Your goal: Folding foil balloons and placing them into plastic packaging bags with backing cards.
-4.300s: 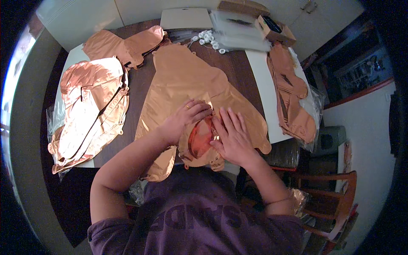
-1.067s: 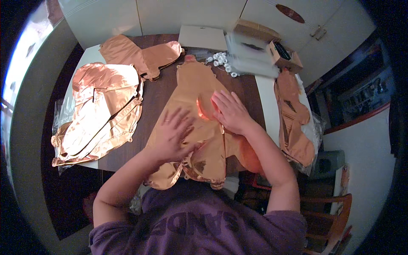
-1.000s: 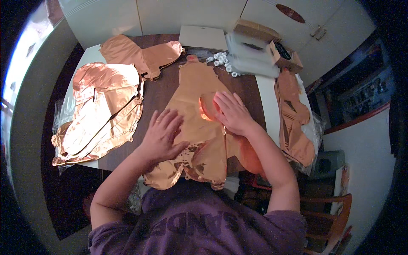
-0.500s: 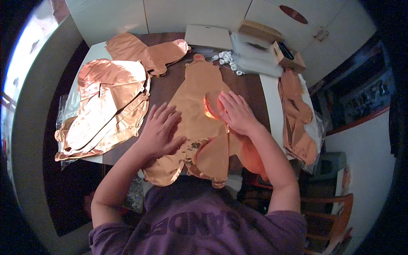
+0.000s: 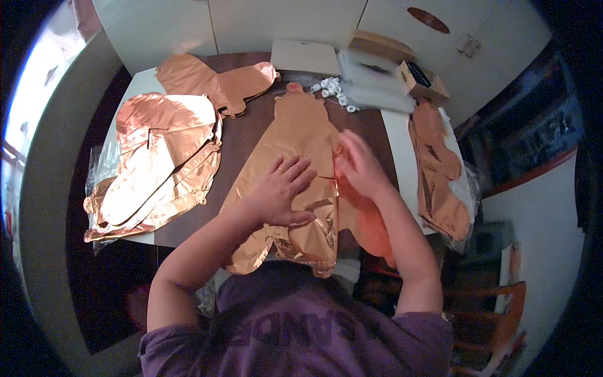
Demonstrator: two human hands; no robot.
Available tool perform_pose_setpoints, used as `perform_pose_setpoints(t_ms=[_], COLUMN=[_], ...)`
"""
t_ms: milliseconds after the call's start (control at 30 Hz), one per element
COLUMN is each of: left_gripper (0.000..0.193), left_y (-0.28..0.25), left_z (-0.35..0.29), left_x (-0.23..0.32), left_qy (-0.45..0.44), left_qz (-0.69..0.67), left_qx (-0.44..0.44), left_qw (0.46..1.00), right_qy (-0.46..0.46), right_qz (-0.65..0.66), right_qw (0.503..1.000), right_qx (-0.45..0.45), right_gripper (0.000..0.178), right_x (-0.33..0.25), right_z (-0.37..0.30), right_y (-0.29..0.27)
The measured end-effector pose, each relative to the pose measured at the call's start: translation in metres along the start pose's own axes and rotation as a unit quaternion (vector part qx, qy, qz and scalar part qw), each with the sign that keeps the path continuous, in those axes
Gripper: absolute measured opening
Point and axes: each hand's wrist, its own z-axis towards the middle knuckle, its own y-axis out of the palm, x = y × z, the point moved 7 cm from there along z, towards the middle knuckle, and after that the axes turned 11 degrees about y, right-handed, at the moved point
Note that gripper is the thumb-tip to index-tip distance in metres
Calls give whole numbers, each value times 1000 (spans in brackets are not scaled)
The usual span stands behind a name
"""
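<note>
A flat, uninflated copper-coloured foil balloon lies in the middle of the table, its narrow end pointing away from me and its wide, lobed end at my body. My left hand rests on its middle, fingers spread and palm down. At the balloon's right edge is my right hand, fingers stretched out and slightly blurred. A redder foil layer shows beneath that hand and along the right side. Whether the right fingertips press on the foil is hard to tell.
More flat foil balloons lie around: a shiny stack at left, a folded balloon at far left, another pile at right. Behind are small white rings, a white box, clear plastic bags and an open carton.
My left hand has moved right onto the balloon's middle. My right hand has shifted slightly right, and the folded-over flap under it now lies flatter.
</note>
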Motion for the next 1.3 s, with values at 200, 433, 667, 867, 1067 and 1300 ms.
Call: perform_pose_setpoints(t_ms=[200, 433, 667, 867, 1067, 1300], left_gripper=[91, 87, 88, 90, 89, 78], left_y=[0, -1, 0, 0, 0, 9], left_z=[-1, 0, -4, -3, -2, -7], left_x=[1, 0, -3, -1, -1, -9], left_qy=[-11, -3, -2, 0, -9, 2], left_qz=[4, 12, 19, 6, 5, 26], left_qx=[-9, 17, -2, 24, -4, -38], left_qw=[1000, 1000, 1000, 1000, 1000, 999], right_qy=[324, 332, -59, 11, 22, 79], right_qz=[-233, -51, 204, 153, -71, -66], right_qw=[909, 928, 956, 988, 991, 990], right_qx=[-120, -158, -201, -36, -111, -96], right_gripper=[51, 33, 16, 37, 69, 68], right_x=[17, 27, -113, -54, -35, -45], right_z=[-78, -104, -78, -53, -35, -21], right_y=[-71, -65, -17, -18, 33, 46])
